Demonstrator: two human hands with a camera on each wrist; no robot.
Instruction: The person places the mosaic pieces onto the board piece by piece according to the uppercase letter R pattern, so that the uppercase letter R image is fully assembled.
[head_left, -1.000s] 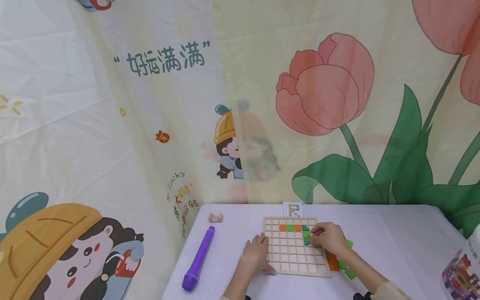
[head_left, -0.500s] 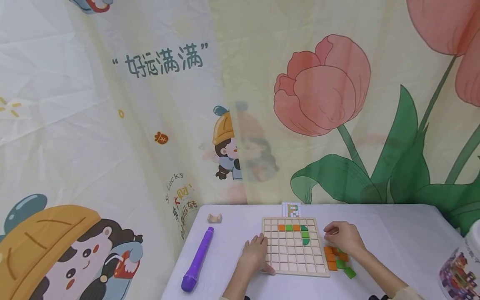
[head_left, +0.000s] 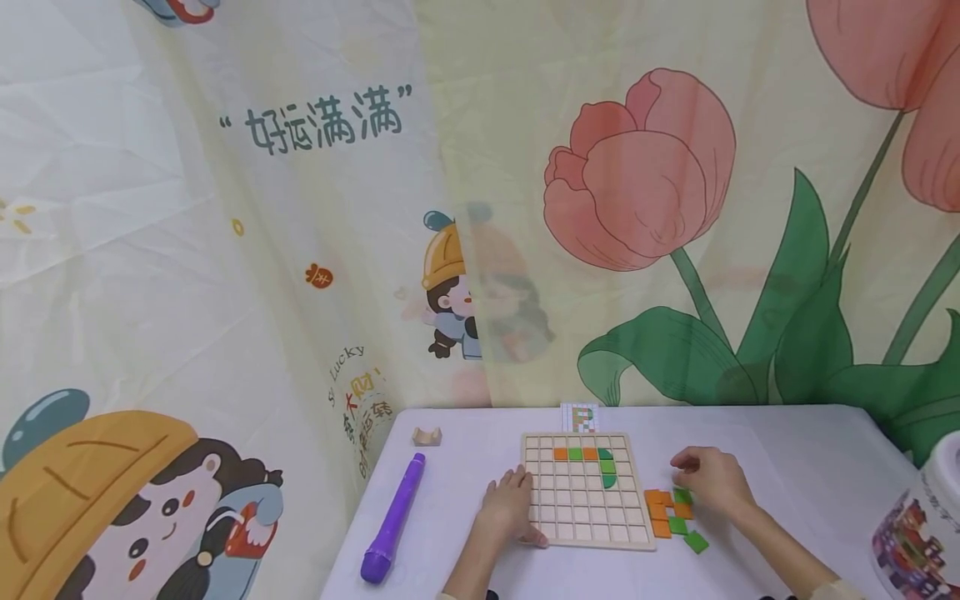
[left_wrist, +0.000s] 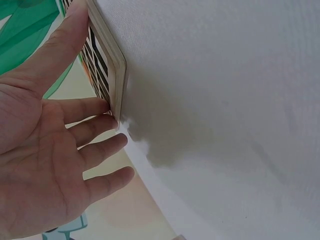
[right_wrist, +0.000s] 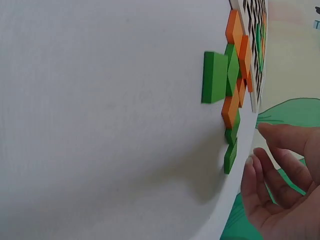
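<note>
A wooden grid board (head_left: 570, 510) lies on the table in the head view. Near its top sits a row of orange (head_left: 561, 454) and green square tiles, with dark green rounded tiles (head_left: 609, 482) around a green square at the right. My left hand (head_left: 507, 507) rests at the board's left edge, fingers extended; the left wrist view shows thumb and fingertips touching the board's rim (left_wrist: 118, 82). Right of the board, my right hand (head_left: 716, 481) hovers beside loose orange (head_left: 660, 528) and green tiles (head_left: 697, 542). Its fingers (right_wrist: 265, 185) are loosely bent, thumb apart, holding nothing.
Behind the board lies a small pattern card (head_left: 581, 418). A purple microphone-shaped object (head_left: 393, 521) and a small wooden stand (head_left: 427, 437) are on the left. A white jar with a printed label (head_left: 922, 525) stands at the far right. Printed curtains hang behind the table.
My right hand has withdrawn from the dark green rounded tile on the board and moved right, beside the loose tiles. My left hand stays at the board's left edge.
</note>
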